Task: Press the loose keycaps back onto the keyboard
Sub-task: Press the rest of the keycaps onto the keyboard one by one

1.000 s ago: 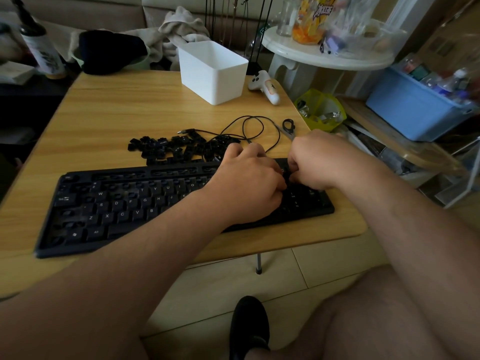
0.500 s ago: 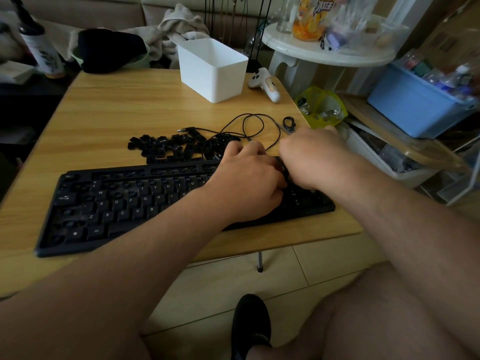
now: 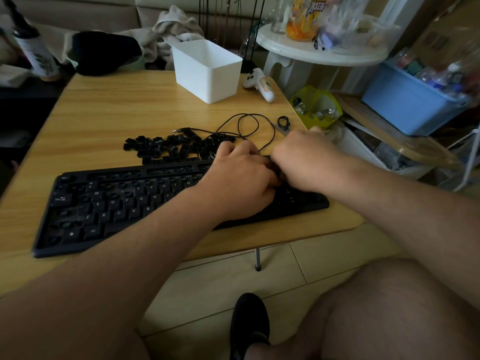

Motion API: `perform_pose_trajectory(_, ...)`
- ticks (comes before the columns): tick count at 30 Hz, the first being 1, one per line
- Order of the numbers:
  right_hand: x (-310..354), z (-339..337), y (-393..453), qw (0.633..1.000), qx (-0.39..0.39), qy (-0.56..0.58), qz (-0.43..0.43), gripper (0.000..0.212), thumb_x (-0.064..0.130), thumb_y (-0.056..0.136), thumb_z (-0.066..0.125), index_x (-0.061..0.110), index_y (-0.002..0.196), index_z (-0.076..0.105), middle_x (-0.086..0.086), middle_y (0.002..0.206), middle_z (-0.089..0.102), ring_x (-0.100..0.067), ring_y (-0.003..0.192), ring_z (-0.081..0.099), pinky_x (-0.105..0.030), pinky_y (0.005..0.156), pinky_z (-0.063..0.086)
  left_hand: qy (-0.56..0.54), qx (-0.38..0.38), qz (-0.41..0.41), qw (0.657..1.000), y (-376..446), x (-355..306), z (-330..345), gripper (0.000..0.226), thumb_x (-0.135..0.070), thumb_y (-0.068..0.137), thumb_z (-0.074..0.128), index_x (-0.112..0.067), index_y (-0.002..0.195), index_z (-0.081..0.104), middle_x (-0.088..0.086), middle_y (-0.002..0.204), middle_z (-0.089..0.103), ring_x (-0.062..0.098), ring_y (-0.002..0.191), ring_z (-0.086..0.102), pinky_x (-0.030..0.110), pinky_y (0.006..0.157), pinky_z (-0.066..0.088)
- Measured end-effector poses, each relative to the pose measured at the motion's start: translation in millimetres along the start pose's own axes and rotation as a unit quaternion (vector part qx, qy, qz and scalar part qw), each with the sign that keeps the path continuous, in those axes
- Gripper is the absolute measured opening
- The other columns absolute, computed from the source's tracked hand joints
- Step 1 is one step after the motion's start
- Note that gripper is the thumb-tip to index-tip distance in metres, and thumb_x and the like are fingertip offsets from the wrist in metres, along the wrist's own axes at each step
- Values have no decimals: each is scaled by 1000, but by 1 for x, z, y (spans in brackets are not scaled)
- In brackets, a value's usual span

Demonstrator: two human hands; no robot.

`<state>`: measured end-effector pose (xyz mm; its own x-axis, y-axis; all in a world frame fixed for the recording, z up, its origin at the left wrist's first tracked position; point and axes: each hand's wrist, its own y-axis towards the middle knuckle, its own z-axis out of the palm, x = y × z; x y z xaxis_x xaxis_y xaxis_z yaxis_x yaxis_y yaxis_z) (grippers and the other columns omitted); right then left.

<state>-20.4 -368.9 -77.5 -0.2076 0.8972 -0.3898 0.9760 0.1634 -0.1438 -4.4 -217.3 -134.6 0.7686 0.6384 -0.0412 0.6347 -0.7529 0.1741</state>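
loose keycaps (image 3: 168, 149) lie behind keyboard (image 3: 109, 203) on table (image 3: 117, 107)

Home, living-room corner. Beige sofa (image 3: 78, 11) behind low folding table (image 3: 130, 107), crumpled clothes (image 3: 179, 29) heaped on it. White round side table (image 3: 311, 51) holds snack bag (image 3: 304, 16), glass, clutter. Blue bin (image 3: 405, 105) of bottles on wooden shelf (image 3: 384, 141). Yellow-green basket (image 3: 315, 106) on floor, tiled. Game controller (image 3: 259, 83) and white box (image 3: 207, 71) on table. Bare knee, black slipper (image 3: 249, 323) below: person seated casually.
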Motion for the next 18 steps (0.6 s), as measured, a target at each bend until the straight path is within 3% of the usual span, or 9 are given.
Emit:
perform_pose_trajectory(3, -20, 20, -10, 984, -19, 171, 41, 12, 30, 94, 72, 26, 84, 67, 5, 80, 57, -20, 88, 58, -36, 75, 47, 4, -8, 11, 1000, -2, 1, -1, 49, -50, 93, 32, -49, 126, 68, -25, 135, 62, 22, 132, 40, 47, 98, 30)
perform_pose_trajectory(6, -27, 42, -27, 951, -87, 285, 77, 7, 35, 93, 75, 30, 96, 78, 8, 91, 71, -12, 87, 63, -29, 71, 47, 2, -3, 23, 1000, -4, 2, -1, 48, -50, 95, 33, -48, 130, 66, -23, 141, 58, 23, 133, 39, 48, 100, 32)
perform_pose_trajectory(9, -30, 52, -29, 942, -111, 307, 81, 9, 30, 93, 75, 28, 100, 79, 10, 94, 73, -9, 86, 64, -18, 68, 45, -8, 10, 26, 1000, -3, 4, -2, 41, -50, 101, 37, -50, 131, 65, -23, 144, 54, 23, 136, 35, 49, 104, 30)
perform_pose_trajectory(14, -36, 63, -22, 943, -152, 293, 44, 9, 18, 89, 79, 21, 97, 82, 8, 93, 68, -14, 91, 62, -34, 82, 54, -13, 21, 37, 999, -3, 8, -3, 37, -54, 103, 42, -53, 135, 60, -24, 151, 47, 23, 140, 30, 50, 107, 28)
perform_pose_trajectory(18, -42, 66, -20, 948, -183, 259, -8, 9, 18, 88, 80, 18, 97, 83, 6, 92, 69, -16, 93, 58, -37, 83, 52, -23, 33, 34, 999, -4, 11, -5, 38, -56, 103, 41, -57, 137, 56, -24, 155, 42, 22, 141, 27, 48, 107, 23)
